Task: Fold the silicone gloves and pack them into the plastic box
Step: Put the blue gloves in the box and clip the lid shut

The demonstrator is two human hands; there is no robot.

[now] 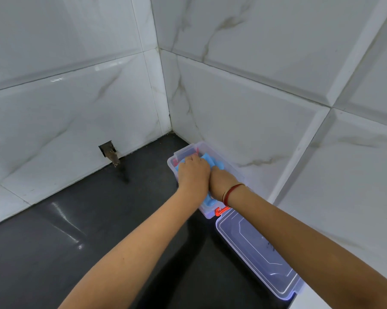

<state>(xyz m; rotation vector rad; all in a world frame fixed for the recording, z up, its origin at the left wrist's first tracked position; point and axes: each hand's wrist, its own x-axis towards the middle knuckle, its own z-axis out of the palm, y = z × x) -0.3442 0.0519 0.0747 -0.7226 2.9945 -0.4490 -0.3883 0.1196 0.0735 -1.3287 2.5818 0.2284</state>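
Both hands, left [193, 172] and right [222, 181], press flat on the blue silicone gloves [210, 160] inside the clear rectangular plastic box [207, 214] (lid off); press evenly, tucking stray edges below the rim.

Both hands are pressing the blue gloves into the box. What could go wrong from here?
The blue gloves bulge above the rim of the box, so they may spring back when the left hand and right hand let go. Then the lid, lying open beside the box, may not shut over them.
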